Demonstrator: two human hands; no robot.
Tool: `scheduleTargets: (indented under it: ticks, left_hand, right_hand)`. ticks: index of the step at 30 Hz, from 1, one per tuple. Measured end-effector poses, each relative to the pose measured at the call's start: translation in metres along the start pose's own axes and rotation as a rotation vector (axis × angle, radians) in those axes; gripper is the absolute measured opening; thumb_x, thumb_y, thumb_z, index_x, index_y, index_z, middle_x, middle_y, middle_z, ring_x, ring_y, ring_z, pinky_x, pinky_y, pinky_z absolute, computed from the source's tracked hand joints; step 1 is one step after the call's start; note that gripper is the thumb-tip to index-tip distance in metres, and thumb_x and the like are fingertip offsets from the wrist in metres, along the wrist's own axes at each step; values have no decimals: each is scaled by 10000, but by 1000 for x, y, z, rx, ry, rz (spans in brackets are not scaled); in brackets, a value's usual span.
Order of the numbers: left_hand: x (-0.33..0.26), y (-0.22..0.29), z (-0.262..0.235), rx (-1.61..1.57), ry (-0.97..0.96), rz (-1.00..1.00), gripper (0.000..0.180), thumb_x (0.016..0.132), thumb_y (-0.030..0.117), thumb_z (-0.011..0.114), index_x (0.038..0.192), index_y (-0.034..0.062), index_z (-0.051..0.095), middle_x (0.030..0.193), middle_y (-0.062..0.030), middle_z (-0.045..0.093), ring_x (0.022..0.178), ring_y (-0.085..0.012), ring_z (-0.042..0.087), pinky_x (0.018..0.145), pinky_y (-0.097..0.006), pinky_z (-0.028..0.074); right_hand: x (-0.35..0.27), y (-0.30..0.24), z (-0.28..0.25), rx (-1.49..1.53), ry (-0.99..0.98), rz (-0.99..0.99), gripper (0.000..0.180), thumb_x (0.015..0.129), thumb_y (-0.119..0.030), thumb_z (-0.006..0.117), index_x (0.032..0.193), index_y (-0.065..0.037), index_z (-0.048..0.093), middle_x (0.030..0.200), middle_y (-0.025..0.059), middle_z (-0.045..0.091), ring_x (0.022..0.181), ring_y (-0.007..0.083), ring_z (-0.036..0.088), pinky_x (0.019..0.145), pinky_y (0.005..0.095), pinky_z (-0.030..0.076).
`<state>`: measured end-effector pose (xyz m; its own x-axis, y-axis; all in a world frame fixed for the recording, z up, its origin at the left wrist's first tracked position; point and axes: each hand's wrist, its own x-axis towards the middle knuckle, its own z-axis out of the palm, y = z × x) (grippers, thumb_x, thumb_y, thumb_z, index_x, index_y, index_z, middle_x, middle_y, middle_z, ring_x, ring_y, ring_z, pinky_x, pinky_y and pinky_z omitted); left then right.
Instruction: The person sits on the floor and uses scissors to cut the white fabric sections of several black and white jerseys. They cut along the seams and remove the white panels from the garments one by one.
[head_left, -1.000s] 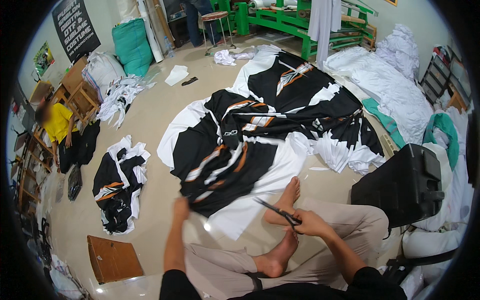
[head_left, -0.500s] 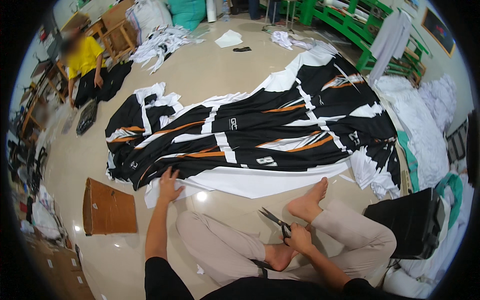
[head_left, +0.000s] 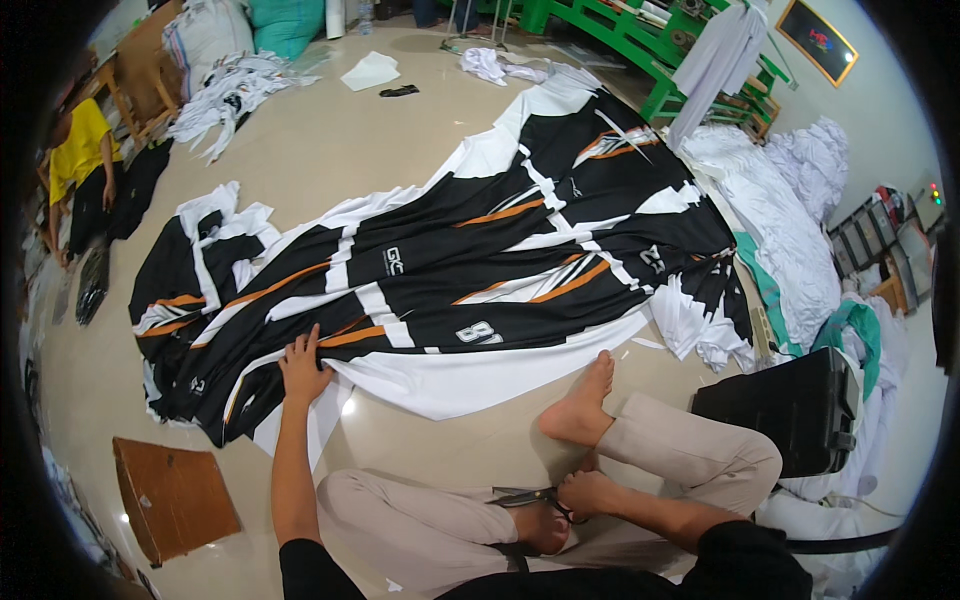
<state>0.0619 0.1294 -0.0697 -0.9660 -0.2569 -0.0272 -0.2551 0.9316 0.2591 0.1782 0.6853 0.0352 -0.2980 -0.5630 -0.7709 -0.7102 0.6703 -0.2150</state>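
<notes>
A long spread of printed fabric (head_left: 430,265), black with white and orange panels, lies rumpled on the floor before me. My left hand (head_left: 304,372) rests on its near edge toward the left, fingers stretched over the black cloth. White fabric (head_left: 430,385) borders the print beside that hand. In my right hand (head_left: 585,495) is a pair of black-handled scissors (head_left: 528,496), held low over my bent legs by my foot. The blades point left, apart from the fabric. My right fingers wrap around the handles, partly hidden.
A brown board (head_left: 180,500) lies at the left. To my right stands a black case (head_left: 770,415), with white cloth heaps (head_left: 770,180) behind it. Farther off are a green metal frame (head_left: 600,40), sacks (head_left: 210,45) and a person in a yellow shirt (head_left: 80,150).
The view has turned to the right. My left hand has moved farther onto the black fabric. The scissors have swung lower, their blades now pointing left by my foot.
</notes>
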Motion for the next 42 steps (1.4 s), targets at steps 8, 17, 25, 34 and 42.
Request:
scheduleTargets:
  ticks: [8,17,25,34,42]
  left_hand:
    - [-45,-19,20,-111,57,68,561,748,114,735,1272,38,551,992,-193,614,975,-410,573,880,-514,432]
    - [-180,-53,-27,-149,-354,-155,475,686,46,654,1149,126,582,890,-235,668,926,-453,638,817,-568,480]
    - [-85,-41,-90,-126,-1042,-90,507,786,387,805,1108,9,699,1036,-228,708,1025,-376,679,874,-437,539]
    - [205,-43,0,55,56,108,706,931,587,573,1518,219,439,1611,-129,331,1482,-380,287,1158,-635,233]
    - [219,-122,7,67,122,-336,886,902,765,478,1542,158,403,1603,-216,309,1481,-461,251,1098,-710,281]
  right_hand:
    - [57,4,-75,223,-545,-120,477,908,-480,645,933,-17,753,979,188,748,906,371,711,783,436,546]
    - [232,169,-273,94,829,447,956,788,-427,813,1553,-220,278,1558,227,323,1216,466,568,904,589,528]
    - [323,84,-247,412,477,-124,381,842,-236,686,1113,28,644,1038,298,673,1027,410,657,900,510,518]
    - [350,115,-346,-46,972,-97,783,770,-491,818,1434,-211,510,1469,157,457,1349,339,459,1025,547,419]
    - [372,261,-381,-45,809,401,987,836,-853,458,1604,-260,274,1609,237,307,1464,479,291,1079,757,253]
